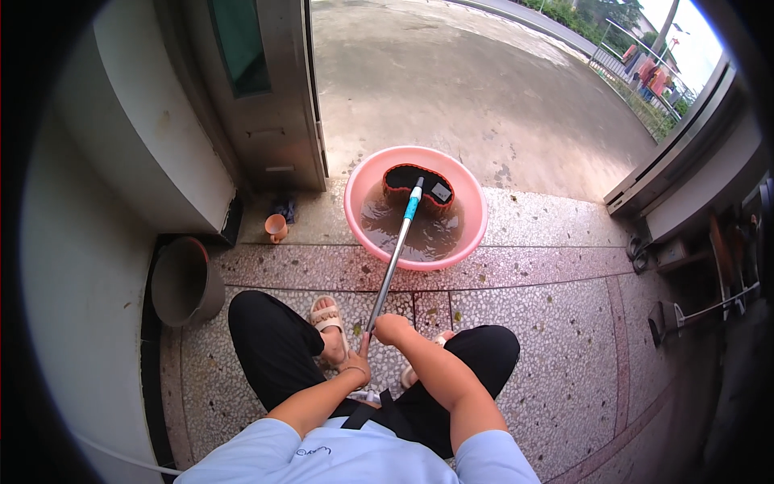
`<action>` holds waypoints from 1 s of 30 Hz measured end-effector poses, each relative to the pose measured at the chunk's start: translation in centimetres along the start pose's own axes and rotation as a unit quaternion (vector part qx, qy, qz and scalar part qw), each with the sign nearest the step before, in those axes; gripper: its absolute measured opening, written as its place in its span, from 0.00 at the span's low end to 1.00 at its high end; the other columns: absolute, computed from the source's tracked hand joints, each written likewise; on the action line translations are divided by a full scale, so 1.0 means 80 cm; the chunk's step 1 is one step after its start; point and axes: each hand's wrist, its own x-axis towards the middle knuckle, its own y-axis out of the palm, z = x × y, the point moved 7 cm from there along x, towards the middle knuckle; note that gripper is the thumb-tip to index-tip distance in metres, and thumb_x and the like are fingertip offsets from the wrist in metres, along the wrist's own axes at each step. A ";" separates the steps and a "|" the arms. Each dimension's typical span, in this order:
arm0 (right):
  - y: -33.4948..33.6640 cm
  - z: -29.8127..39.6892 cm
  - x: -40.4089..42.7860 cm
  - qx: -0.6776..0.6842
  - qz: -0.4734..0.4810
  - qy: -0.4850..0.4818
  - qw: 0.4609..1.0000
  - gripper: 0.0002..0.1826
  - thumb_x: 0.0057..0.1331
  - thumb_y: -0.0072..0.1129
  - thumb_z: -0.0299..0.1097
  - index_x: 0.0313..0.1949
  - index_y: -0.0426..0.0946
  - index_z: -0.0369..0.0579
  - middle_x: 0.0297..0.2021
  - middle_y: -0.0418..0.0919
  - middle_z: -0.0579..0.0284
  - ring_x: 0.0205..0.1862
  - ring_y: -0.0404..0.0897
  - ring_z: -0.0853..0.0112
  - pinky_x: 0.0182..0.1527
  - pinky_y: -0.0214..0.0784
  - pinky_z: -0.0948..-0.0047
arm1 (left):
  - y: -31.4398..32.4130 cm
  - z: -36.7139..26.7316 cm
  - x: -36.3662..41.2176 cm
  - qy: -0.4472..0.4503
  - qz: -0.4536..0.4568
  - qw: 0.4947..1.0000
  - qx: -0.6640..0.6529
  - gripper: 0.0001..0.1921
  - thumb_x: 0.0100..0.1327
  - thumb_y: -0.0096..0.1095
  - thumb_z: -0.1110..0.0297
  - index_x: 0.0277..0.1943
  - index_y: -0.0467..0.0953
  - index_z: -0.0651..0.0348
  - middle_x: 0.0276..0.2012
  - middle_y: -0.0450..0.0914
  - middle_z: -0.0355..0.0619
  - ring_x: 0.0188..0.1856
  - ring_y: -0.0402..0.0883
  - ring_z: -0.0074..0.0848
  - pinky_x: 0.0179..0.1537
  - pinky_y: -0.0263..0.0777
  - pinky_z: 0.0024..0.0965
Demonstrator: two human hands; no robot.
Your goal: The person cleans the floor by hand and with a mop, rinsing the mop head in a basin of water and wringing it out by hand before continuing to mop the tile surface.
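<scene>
A pink plastic basin (476, 236) of murky brown water stands across the doorway's terrazzo sill. In it rests a mop head (411, 178), black and kidney-shaped with a red edge and a white label; its underside is hidden in the basin. From the head, a metal telescopic pole (392, 266) with a turquoise sleeve slants down between my knees. My right hand (393, 328) is wrapped around the pole. Lower down, by the pole's near end, my left hand (357, 365) grips it with one finger stretched along the shaft.
At left, a grey bucket (181, 284) stands by the wall. An orange mug (276, 226) is near the metal door (272, 139), beside a dark cloth (286, 210). Shoes (638, 254) and a dustpan (664, 323) are at right. Beyond the sill lies a concrete yard (459, 91).
</scene>
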 end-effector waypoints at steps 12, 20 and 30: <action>0.005 -0.003 -0.012 -0.025 -0.022 0.005 0.999 0.11 0.55 0.50 0.32 0.34 0.79 0.45 0.34 0.80 0.48 0.38 0.79 0.55 0.39 0.72 0.60 | -0.039 -0.022 -0.043 0.056 -0.161 0.977 -0.125 0.43 0.59 0.48 0.74 0.67 0.31 0.25 0.43 0.70 0.57 0.44 0.74 0.50 0.42 0.68 0.47; -0.018 0.004 -0.029 -0.026 -0.015 0.008 1.000 0.12 0.55 0.49 0.30 0.36 0.79 0.45 0.37 0.79 0.49 0.41 0.79 0.56 0.41 0.72 0.60 | -0.078 -0.010 -0.015 0.182 -0.153 0.915 -0.325 0.35 0.58 0.52 0.68 0.66 0.44 0.47 0.29 0.76 0.57 0.27 0.77 0.43 0.27 0.69 0.41; -0.042 -0.043 0.001 0.158 -0.094 0.069 0.980 0.17 0.57 0.47 0.38 0.38 0.76 0.37 0.40 0.76 0.41 0.45 0.76 0.51 0.49 0.67 0.57 | -0.259 -0.031 -0.158 0.107 0.274 0.735 -0.611 0.11 0.61 0.48 0.78 0.43 0.59 0.52 0.22 0.62 0.39 0.14 0.58 0.17 0.12 0.56 0.22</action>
